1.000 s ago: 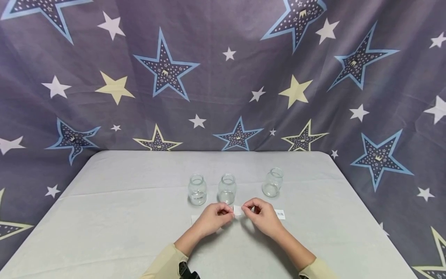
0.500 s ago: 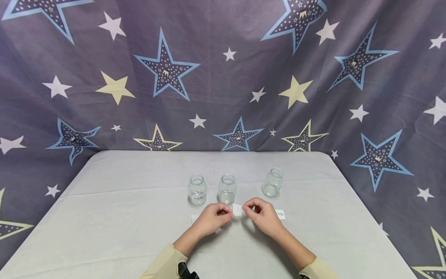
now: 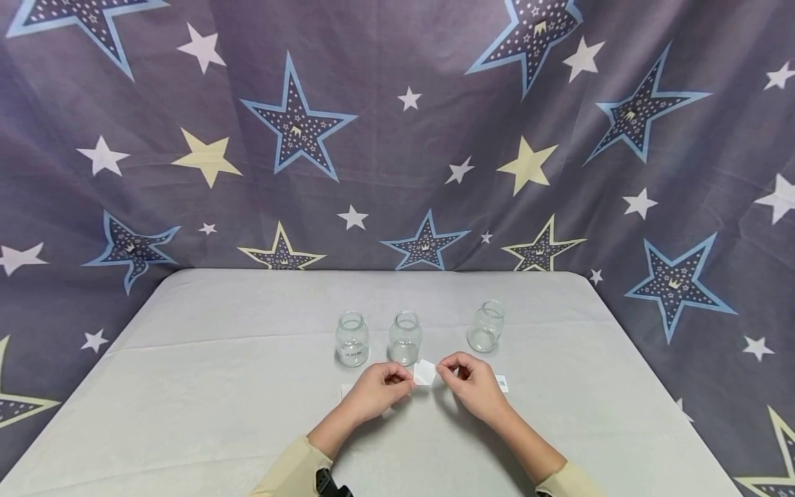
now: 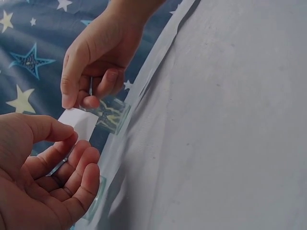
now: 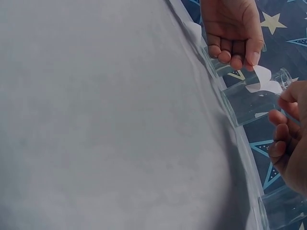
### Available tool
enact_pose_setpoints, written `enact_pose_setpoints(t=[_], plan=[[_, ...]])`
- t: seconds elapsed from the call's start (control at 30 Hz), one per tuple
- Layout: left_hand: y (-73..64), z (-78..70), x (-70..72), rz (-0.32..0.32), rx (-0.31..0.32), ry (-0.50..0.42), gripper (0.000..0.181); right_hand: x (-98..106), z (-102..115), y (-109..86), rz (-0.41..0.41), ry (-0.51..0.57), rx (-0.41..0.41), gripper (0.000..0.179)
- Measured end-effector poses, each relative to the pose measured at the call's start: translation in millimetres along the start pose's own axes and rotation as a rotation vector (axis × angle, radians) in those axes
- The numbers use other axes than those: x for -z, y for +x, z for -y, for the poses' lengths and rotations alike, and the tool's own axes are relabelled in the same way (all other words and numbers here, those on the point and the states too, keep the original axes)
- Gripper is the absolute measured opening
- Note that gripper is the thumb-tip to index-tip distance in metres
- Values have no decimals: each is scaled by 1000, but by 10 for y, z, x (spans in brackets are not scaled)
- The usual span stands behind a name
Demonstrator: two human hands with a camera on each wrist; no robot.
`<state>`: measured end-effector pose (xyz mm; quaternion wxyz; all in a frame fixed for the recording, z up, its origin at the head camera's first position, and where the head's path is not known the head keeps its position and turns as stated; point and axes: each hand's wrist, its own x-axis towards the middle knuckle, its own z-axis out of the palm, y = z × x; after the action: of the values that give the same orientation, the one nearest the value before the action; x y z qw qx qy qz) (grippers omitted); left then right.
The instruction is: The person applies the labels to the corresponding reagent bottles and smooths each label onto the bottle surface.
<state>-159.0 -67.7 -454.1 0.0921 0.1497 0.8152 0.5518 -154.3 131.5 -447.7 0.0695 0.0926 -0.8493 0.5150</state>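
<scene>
My left hand [image 3: 379, 392] pinches a small white paper label [image 3: 425, 373] between thumb and index finger. From the other side, my right hand [image 3: 473, 390] pinches the label's edge with thumb and fingertip. In the right wrist view the paper [image 5: 264, 82] shows two flaps bent apart, one running to each hand. A clear glass jar [image 3: 404, 339] stands open-mouthed just beyond the label. To its left is another glass jar [image 3: 352, 339] with a printed label [image 3: 352, 353] low on its side. A third jar [image 3: 487, 327] stands farther right, behind my right hand.
Another white label [image 3: 502, 383] with dark print lies on the table, partly hidden by my right hand. A pale paper piece [image 3: 345, 390] shows beside my left wrist. The grey cloth-covered table [image 3: 217, 386] ends at a star-patterned curtain [image 3: 385, 138].
My right hand has shifted slightly right, away from the left. More of the white paper shows between the hands, now with an angled fold. The jars stay put.
</scene>
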Motion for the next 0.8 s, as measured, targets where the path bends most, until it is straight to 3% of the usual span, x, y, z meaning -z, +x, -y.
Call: enact_pose_setpoints(t=[0.2,0.8], plan=[[-4,-11,-6,-1,15,-1,13,4,-169,29,-28,30,19,5],[4,-27,-30,11,37,-29,14,70,-173,33,-66,41,-7,4]])
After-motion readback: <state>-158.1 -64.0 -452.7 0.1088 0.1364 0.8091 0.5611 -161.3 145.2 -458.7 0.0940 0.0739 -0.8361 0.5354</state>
